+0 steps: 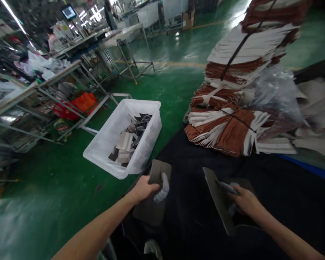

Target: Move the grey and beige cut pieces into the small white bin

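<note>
My left hand (144, 188) is closed on a grey-brown fabric piece (158, 168), thumb on top, at the near edge of the black-covered table (189, 216). A light grey curled strip (164, 187) lies against that piece. To the right, my right hand (245, 202) is closed on a second grey-brown panel (219, 202), tilted up on its edge. A narrow grey strip or tool (227, 187) shows by the right fingers; blur hides its kind. Beyond my left hand, a white plastic bin (100, 144) on the floor holds grey and beige fabric pieces (124, 141).
Tied stacks of brown and white fabric (224, 126) rise at the table's far side, with clear plastic wrap (276, 90) beside them. Metal-framed workbenches (78, 68) stand at the left on the green floor (168, 83). A person (52, 39) is far back left.
</note>
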